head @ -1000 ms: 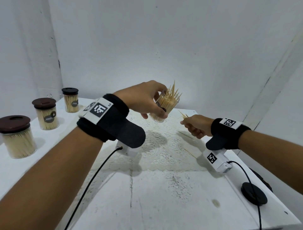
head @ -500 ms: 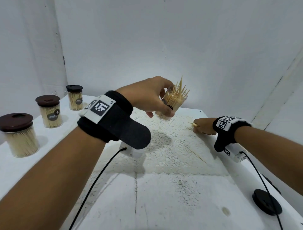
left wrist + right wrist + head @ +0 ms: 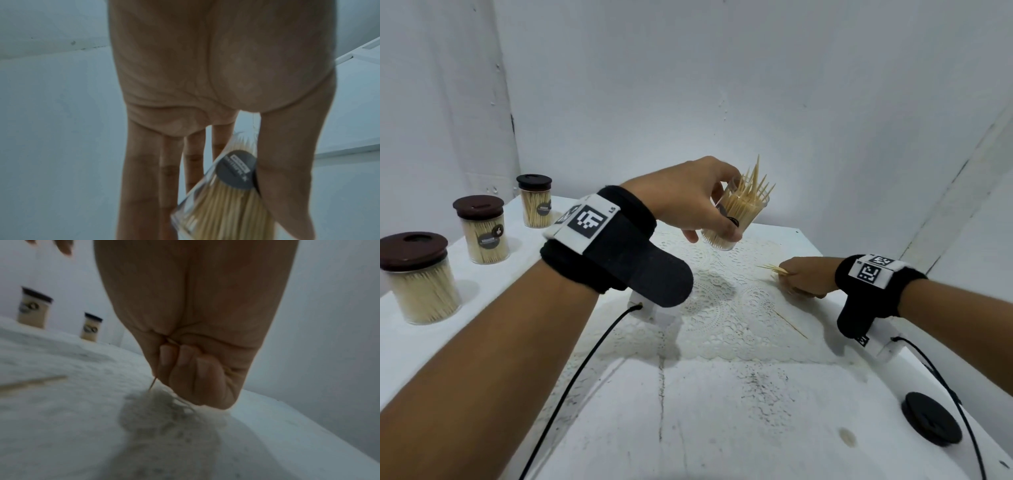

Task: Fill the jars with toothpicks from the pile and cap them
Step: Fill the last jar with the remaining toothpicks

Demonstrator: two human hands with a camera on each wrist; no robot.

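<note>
My left hand (image 3: 695,202) grips an uncapped clear jar (image 3: 739,219) above the lace mat (image 3: 722,308), tilted, with toothpicks sticking out of its mouth. The left wrist view shows the same jar (image 3: 224,194) held between thumb and fingers. My right hand (image 3: 804,277) rests low on the mat at the right, fingers curled round a small bunch of toothpicks (image 3: 774,269) whose tips poke out to the left. In the right wrist view the fist (image 3: 197,374) presses down on the mat. One loose toothpick (image 3: 792,323) lies on the mat near the right wrist.
Three capped, filled jars (image 3: 417,277) (image 3: 482,229) (image 3: 536,200) stand in a row along the left side of the white table (image 3: 722,411). A dark round lid (image 3: 931,423) lies near the table's right front edge. Cables run from both wrist cameras.
My right hand has dropped from beside the jar down to the mat at the right, still clutching toothpicks. The left hand and jar have stayed roughly in place.
</note>
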